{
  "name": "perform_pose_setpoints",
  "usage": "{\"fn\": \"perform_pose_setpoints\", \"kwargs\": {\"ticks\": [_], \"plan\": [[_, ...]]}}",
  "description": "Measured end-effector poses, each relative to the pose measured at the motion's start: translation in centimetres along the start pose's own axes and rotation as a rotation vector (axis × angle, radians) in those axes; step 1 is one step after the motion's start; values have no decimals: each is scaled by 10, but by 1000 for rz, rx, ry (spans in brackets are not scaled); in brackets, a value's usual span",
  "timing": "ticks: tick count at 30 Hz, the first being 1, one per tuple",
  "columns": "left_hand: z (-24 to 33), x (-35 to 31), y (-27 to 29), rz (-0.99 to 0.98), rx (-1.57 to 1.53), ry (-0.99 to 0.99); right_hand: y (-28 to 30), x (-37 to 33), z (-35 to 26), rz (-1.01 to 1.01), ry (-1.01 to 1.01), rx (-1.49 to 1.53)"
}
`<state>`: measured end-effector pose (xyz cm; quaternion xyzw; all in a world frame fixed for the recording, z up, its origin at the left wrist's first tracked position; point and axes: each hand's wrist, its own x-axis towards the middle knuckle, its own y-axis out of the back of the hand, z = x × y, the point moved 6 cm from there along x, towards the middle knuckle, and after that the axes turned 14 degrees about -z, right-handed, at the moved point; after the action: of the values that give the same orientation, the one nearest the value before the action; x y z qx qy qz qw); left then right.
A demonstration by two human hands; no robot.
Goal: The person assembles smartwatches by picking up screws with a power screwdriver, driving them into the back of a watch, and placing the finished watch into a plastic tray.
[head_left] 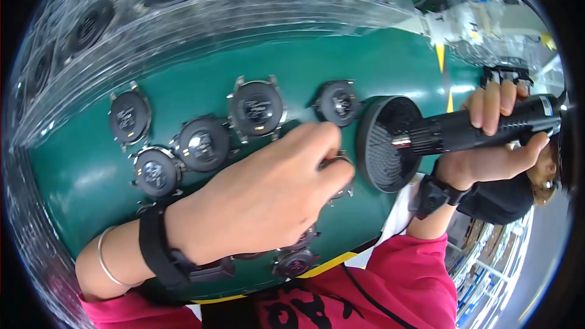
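My left hand [262, 189] reaches across the bench with its fingers curled closed over a watch case [346, 191], which they mostly hide. Wrapped in my right hand [487, 164] is a black electric screwdriver [454, 133], lying nearly level. Its metal bit points left into a round, shallow black dish [390, 170] with a textured inside. Just left of the dish lies another watch case [338, 103], back up. Several more are spread over the green mat, among them a large one [257, 108] and one at far left [130, 117].
Clear plastic trays [213, 21] holding more dark watch cases line the back and left. Watch cases [295, 262] also lie below my left hand. Yellow tape [332, 265] marks the near edge. At right are clear plastic packaging, cables and a person in black [503, 198].
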<state>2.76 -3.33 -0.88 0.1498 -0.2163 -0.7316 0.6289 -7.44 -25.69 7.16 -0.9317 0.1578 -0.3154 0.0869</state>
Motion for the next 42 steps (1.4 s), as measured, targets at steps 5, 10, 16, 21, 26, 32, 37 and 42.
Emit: {"fn": "perform_pose_setpoints", "kwargs": {"ticks": [5, 10, 16, 21, 26, 32, 37, 42], "plan": [[4, 0, 9, -11, -32, 66, -22, 0, 1, -26, 42, -36], [8, 7, 13, 52, 9, -22, -21, 0, 5, -11, 66, -25], [7, 8, 6, 27, 88, -32, -19, 0, 10, 15, 90, -3], [6, 7, 9, 34, 62, -10, -19, -1, 12, 61, 84, -19], [7, 7, 10, 39, 33, -17, -18, -1, 11, 56, 79, -1], [6, 8, 10, 52, 49, -41, -15, -2, 11, 58, 68, 25], [7, 7, 9, 41, 82, -25, -14, -2, 12, 98, 50, 13], [6, 7, 9, 41, 84, -31, -11, 0, 15, 117, 43, -34]]}}
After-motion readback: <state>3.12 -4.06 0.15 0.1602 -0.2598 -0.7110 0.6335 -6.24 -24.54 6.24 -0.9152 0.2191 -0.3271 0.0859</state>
